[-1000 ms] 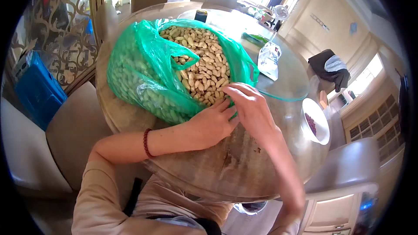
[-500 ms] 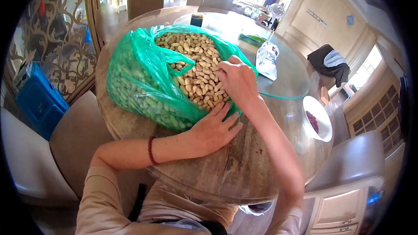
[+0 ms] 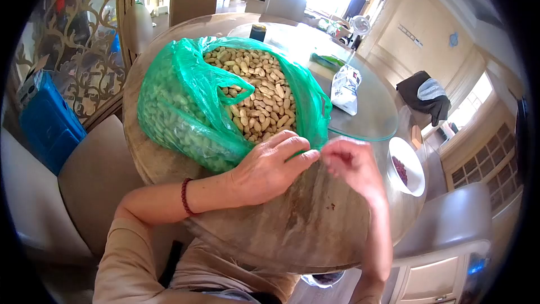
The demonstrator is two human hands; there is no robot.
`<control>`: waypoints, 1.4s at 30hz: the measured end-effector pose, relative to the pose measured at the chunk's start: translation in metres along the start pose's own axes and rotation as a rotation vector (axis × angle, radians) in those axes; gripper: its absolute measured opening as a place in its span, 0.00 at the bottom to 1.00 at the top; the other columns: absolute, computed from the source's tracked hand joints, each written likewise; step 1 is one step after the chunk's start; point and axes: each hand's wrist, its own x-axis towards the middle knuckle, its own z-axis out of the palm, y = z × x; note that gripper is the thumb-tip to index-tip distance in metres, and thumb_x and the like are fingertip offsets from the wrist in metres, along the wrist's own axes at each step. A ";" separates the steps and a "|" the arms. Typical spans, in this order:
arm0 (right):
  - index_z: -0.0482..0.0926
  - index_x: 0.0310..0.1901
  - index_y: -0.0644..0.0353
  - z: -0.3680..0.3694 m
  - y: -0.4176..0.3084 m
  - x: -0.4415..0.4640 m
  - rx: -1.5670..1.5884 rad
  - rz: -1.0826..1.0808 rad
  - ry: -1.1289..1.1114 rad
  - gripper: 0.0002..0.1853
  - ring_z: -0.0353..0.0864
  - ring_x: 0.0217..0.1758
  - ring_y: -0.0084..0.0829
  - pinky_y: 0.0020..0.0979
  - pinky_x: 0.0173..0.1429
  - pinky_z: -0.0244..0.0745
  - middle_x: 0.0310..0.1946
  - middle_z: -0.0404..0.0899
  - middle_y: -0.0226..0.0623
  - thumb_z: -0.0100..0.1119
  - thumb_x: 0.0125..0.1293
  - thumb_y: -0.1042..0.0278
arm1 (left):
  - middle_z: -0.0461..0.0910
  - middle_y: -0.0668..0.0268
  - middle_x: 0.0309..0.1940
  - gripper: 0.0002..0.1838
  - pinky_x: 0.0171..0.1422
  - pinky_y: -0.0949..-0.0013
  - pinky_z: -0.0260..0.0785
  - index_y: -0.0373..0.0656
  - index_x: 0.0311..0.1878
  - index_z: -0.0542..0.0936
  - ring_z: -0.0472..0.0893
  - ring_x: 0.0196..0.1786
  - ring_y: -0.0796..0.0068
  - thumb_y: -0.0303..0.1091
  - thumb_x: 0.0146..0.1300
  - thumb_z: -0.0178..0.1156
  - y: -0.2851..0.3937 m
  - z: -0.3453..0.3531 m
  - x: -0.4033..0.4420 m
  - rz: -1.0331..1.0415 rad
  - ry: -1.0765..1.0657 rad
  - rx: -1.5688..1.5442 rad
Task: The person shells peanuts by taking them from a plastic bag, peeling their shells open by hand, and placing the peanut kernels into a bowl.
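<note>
A green plastic bag full of unshelled peanuts stands on the round table, its mouth open upward. My left hand is at the bag's near edge, with a red bead bracelet on the wrist. Its thumb and fingers are bent together in a pinch. Close to those fingertips is my right hand, just right of the bag, its fingers curled in and partly blurred. What either hand holds between the fingertips is too small to make out.
On the round table are a white bowl with dark red kernels at the right, a silver packet and a dark can. Chairs stand around it. Below the near edge is another container.
My right hand has left the peanuts and moved down and right, out of the bag, to meet my left hand. My left fingers, spread before, are now bent together.
</note>
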 end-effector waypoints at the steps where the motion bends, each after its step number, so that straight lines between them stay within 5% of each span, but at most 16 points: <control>1: 0.79 0.36 0.65 -0.003 0.002 -0.008 0.100 0.037 -0.080 0.04 0.79 0.25 0.19 0.23 0.29 0.74 0.23 0.79 0.31 0.58 0.58 0.81 | 0.77 0.60 0.39 0.14 0.43 0.63 0.73 0.40 0.42 0.79 0.78 0.42 0.60 0.23 0.50 0.65 0.002 0.002 -0.001 -0.032 -0.004 -0.061; 9: 0.80 0.35 0.66 0.001 0.011 -0.023 0.375 0.195 -0.253 0.03 0.78 0.24 0.15 0.20 0.28 0.74 0.23 0.79 0.29 0.62 0.59 0.77 | 0.76 0.61 0.26 0.06 0.35 0.63 0.73 0.40 0.34 0.77 0.79 0.31 0.60 0.27 0.55 0.64 0.010 0.022 -0.017 -0.192 -0.173 -0.377; 11: 0.80 0.35 0.66 0.002 0.016 -0.024 0.351 0.171 -0.267 0.03 0.78 0.24 0.16 0.20 0.27 0.74 0.23 0.80 0.30 0.62 0.59 0.77 | 0.77 0.62 0.27 0.06 0.35 0.66 0.73 0.40 0.34 0.78 0.80 0.32 0.63 0.26 0.55 0.65 0.017 0.020 -0.013 -0.382 -0.204 -0.560; 15: 0.80 0.33 0.66 -0.002 0.011 -0.026 0.329 0.139 -0.301 0.04 0.78 0.22 0.17 0.20 0.25 0.73 0.22 0.80 0.31 0.62 0.57 0.76 | 0.78 0.62 0.27 0.06 0.34 0.69 0.74 0.39 0.35 0.79 0.80 0.30 0.67 0.25 0.54 0.66 0.017 0.025 -0.013 -0.228 -0.118 -0.436; 23: 0.81 0.31 0.67 -0.001 0.005 -0.029 0.373 0.133 -0.244 0.04 0.79 0.22 0.18 0.20 0.26 0.74 0.21 0.81 0.33 0.62 0.57 0.75 | 0.81 0.67 0.32 0.06 0.36 0.78 0.73 0.38 0.35 0.79 0.79 0.33 0.83 0.23 0.55 0.66 0.024 0.032 -0.014 -0.671 -0.239 -0.693; 32: 0.82 0.32 0.68 0.011 0.020 -0.026 0.437 0.187 -0.093 0.10 0.80 0.23 0.19 0.21 0.27 0.75 0.21 0.82 0.34 0.65 0.58 0.68 | 0.82 0.67 0.37 0.13 0.42 0.79 0.73 0.36 0.48 0.77 0.79 0.38 0.85 0.20 0.59 0.62 0.019 0.042 -0.014 -0.814 -0.031 -1.087; 42: 0.84 0.35 0.68 0.017 0.019 -0.026 0.525 0.274 -0.087 0.11 0.75 0.20 0.15 0.19 0.24 0.72 0.21 0.80 0.31 0.64 0.58 0.67 | 0.83 0.63 0.40 0.18 0.46 0.76 0.75 0.36 0.53 0.78 0.80 0.40 0.81 0.20 0.58 0.63 0.012 0.041 -0.019 -0.813 -0.154 -0.967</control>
